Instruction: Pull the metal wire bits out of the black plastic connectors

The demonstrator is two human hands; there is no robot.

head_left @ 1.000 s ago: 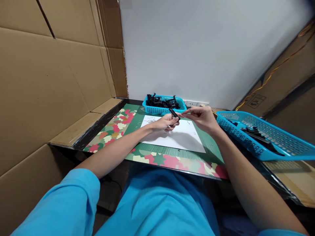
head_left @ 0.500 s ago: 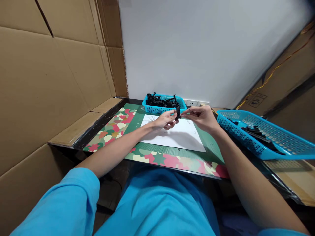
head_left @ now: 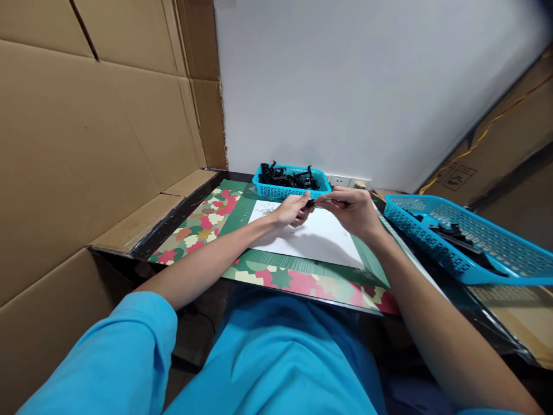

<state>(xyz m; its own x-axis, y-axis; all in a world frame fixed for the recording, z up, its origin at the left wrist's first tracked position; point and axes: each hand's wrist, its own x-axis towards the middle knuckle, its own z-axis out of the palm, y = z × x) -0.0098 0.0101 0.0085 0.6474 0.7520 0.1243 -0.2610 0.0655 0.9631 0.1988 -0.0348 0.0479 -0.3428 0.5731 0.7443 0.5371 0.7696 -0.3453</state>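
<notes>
turned since half a second ago: one black part (head_left: 310, 203), upright then beside the left thumb, now mostly hidden between the two hands, a short dark end showing; right fingertips now drawn closer to the left hand.

nearest: blue garment (head_left: 276, 357), creased across the lap; left sleeve (head_left: 112, 346) of the same blue, ending near the elbow.

next: green mat (head_left: 244, 202), with a patterned border (head_left: 280, 279) of red, cream and green patches along its near and left sides. upon it, white sheet (head_left: 311, 248), laid flat, lower edge shaded. at the sheet's upper left, a cluster of small thin pieces (head_left: 266, 211), too fine to identify.

above the sheet: left hand (head_left: 290, 212), thumb uppermost, clamped on the black part. right hand (head_left: 356, 213), thumb and finger brought to the part's visible end; whether they grip it, or some smaller item, cannot be told.

to the right: large blue basket (head_left: 501, 230), perforated, holding black pieces (head_left: 464, 245) in a loose heap.

beyond the sheet: smaller blue basket (head_left: 276, 192), heaped with black components (head_left: 289, 177), some standing above the rim.

farthest: wall socket (head_left: 339, 181), low on a pale wall (head_left: 345, 86); cardboard panels (head_left: 86, 144) at left; yellow cable (head_left: 479, 141) at right.
</notes>
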